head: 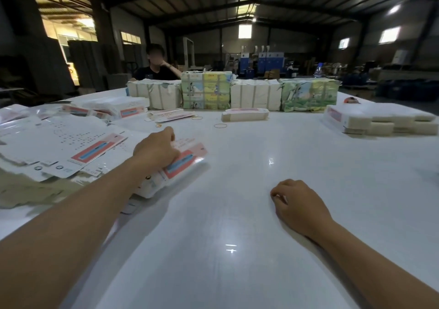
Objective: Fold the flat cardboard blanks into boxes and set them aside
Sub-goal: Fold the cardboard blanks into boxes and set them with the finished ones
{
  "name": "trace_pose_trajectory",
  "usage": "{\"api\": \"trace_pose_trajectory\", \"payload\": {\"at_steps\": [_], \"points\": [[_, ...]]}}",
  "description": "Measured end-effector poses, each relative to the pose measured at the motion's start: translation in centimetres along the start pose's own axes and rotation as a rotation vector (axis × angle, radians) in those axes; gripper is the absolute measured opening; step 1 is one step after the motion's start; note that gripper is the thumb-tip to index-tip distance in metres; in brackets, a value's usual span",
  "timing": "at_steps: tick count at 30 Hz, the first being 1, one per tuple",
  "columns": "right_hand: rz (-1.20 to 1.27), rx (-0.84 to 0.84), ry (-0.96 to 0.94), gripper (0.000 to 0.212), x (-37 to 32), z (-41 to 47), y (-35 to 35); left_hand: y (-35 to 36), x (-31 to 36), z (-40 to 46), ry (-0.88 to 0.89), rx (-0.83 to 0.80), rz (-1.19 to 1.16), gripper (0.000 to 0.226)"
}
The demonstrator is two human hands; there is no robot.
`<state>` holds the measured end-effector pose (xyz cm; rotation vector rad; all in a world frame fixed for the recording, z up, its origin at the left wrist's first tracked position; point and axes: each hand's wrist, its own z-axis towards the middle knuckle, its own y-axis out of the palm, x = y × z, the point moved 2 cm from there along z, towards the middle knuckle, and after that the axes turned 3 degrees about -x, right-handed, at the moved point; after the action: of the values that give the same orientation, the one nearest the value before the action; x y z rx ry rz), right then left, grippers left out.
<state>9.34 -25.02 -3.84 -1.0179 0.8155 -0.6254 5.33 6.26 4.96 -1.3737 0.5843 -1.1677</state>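
A small stack of flat white cardboard blanks (187, 163) with red and blue print lies left of centre on the white table (237, 213). My left hand (156, 149) lies on top of this stack with its fingers curled down over the far side, gripping it. My right hand (299, 204) rests on the bare table to the right, fingers loosely curled, holding nothing. More loose flat blanks (59, 142) are spread over the table's left side.
Wrapped bundles of blanks (206, 90) line the far edge, with a person seated behind them. A low stack of blanks (380, 118) sits at the right, a thin one (244, 115) in the middle. Rubber bands (220, 125) lie nearby.
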Motion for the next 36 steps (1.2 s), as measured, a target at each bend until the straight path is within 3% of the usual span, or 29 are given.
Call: {"api": "trace_pose_trajectory", "payload": {"at_steps": [3, 6, 8, 10, 14, 16, 19, 22, 24, 27, 29, 31, 34, 36], "points": [[0.166, 0.016, 0.083, 0.026, 0.0, 0.2, -0.6, 0.0, 5.1, -1.9, 0.262, -0.139, -0.313, 0.013], [0.878, 0.183, 0.369, 0.029, 0.5, 0.1, -2.4, 2.2, 9.8, -4.7, 0.415, -0.281, -0.433, 0.01], [1.426, 0.122, 0.449, 0.05, 0.7, -0.5, -3.4, 4.0, 11.7, -6.2, 0.454, -0.308, -0.52, 0.008], [1.637, 0.009, 0.393, 0.07, 1.0, -0.9, -4.1, 5.5, 12.6, -7.3, 0.462, -0.315, -0.615, 0.007], [1.692, -0.03, 0.292, 0.079, 1.6, -1.0, -4.5, 6.9, 12.5, -8.2, 0.484, -0.32, -0.689, 0.008], [1.652, -0.027, 0.279, 0.064, 1.8, -1.1, -4.5, 7.2, 12.2, -8.4, 0.494, -0.329, -0.679, 0.012], [1.549, 0.006, 0.31, 0.035, 2.3, -1.2, -4.2, 7.7, 11.7, -8.6, 0.525, -0.223, -0.515, 0.041], [1.459, 0.009, 0.328, 0.035, 2.2, -1.0, -3.9, 8.2, 12.1, -9.0, 0.604, -0.103, -0.205, 0.092], [1.454, -0.017, 0.309, 0.034, 2.1, -0.9, -3.8, 8.5, 12.7, -9.3, 0.642, -0.033, -0.082, 0.105], [1.646, -0.111, 0.218, 0.026, 2.0, -1.0, -4.0, 8.5, 13.1, -9.6, 0.671, 0.05, -0.131, 0.103], [1.753, -0.19, 0.156, 0.034, 2.2, -1.2, -4.3, 8.2, 13.1, -9.7, 0.696, 0.1, -0.174, 0.099], [1.724, -0.261, 0.136, 0.043, 2.3, -1.3, -4.4, 7.7, 12.8, -9.9, 0.751, 0.178, -0.145, 0.097], [1.558, -0.309, 0.12, 0.04, 2.4, -1.2, -4.4, 7.5, 12.3, -10.1, 0.826, 0.267, -0.049, 0.095], [1.634, -0.373, 0.087, 0.05, 2.4, -1.2, -4.4, 7.3, 12.2, -10.3, 0.824, 0.25, -0.073, 0.095]]}}
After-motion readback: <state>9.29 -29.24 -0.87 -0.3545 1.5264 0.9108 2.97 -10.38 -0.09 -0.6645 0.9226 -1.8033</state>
